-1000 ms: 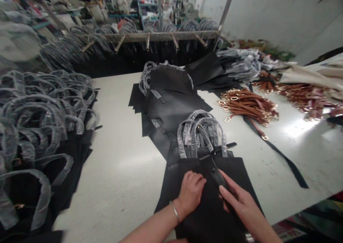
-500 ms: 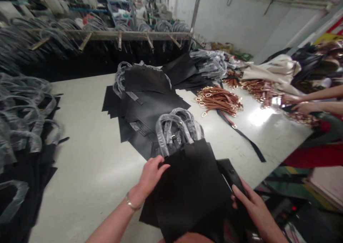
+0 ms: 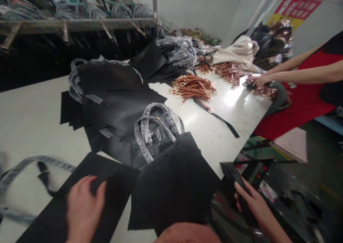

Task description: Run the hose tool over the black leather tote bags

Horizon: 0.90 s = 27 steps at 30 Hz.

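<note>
My left hand (image 3: 84,207), somewhat blurred, is over a black bag panel (image 3: 118,189) at the lower left. Its thumb and fingers are bent and apart, with a dark patch between them. A wrapped handle (image 3: 48,160) lies at that panel's upper left edge. In front of me is another black panel (image 3: 174,182) with plastic-wrapped handles (image 3: 158,125) at its top. My right hand (image 3: 249,200) grips a black flat-headed hand tool (image 3: 235,178), apart from the panel, past the table edge; its exact kind is unclear.
More black panels (image 3: 118,107) with wrapped handles lie beyond. Brown straps with gold clasps (image 3: 194,87) are piled right of them on the pale table (image 3: 230,150). A co-worker's hands (image 3: 258,80) work at the far right. A metal rack (image 3: 80,25) stands behind.
My left hand has left the panel's upper edge and moved left; a black panel now lies beneath it. The handled panel in front is uncovered. My right hand keeps its tool. The view has turned right.
</note>
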### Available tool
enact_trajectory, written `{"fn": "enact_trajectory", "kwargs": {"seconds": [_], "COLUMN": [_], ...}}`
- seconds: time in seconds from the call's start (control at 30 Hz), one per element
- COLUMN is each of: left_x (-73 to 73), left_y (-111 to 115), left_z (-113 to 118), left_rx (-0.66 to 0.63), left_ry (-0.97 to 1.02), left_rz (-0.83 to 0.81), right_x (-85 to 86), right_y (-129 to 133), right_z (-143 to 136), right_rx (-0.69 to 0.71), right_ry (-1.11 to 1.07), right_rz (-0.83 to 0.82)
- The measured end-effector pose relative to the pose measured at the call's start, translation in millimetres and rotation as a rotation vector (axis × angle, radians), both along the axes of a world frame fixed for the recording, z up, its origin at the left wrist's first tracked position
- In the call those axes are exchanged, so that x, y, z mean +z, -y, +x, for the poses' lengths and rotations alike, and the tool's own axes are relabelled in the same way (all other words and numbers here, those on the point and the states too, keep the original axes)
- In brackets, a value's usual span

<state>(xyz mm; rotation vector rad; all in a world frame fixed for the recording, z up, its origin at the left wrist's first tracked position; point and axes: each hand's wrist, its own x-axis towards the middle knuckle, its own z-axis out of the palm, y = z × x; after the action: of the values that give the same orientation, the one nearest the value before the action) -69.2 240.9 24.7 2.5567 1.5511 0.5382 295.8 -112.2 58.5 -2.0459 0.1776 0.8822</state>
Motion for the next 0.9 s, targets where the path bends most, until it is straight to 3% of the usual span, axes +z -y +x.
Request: {"fn": "enact_trajectory", "kwargs": {"seconds": [0.1,0.17,0.23,0.3,0.4,0.53,0.73,0.9], "left_x": [-28.5,-40.1,-43.2,-40.0,-33.7,-35.9,-44.5,-44.3], "left_y": [21.4,21.0,8.4,-9.4,-29.4,-30.1,-15.3,-14.7], "left_z": [102.5,163.8,209.3,237.3,252.7,245.3,226.7,225.1], "left_rx": [-0.351,-0.499,-0.577,-0.677,-0.790,-0.801,-0.755,-0.723], "left_ry": [0.025,-0.010,-0.086,-0.192,-0.345,-0.411,-0.348,-0.301], "left_rz": [-0.116,-0.114,-0.082,-0.069,-0.062,-0.036,-0.042,-0.077], "right_x": [-0.7,-3.3,-6.7,-10.2,-14.6,-17.2,-10.3,-4.2], "right_y": [3.7,6.0,8.8,11.4,10.8,-12.3,-103.4,-171.9], "right_z": [-5.9,-9.1,-12.9,-17.7,-24.0,-20.0,14.5,38.0], "right_rx": [-0.024,-0.023,-0.011,0.005,0.032,0.121,0.423,0.549], "right_ry": [0.007,0.005,-0.002,0.005,0.002,-0.053,-0.108,-0.204], "right_rz": [-0.009,-0.007,0.011,0.028,0.044,0.113,0.165,0.152]}}
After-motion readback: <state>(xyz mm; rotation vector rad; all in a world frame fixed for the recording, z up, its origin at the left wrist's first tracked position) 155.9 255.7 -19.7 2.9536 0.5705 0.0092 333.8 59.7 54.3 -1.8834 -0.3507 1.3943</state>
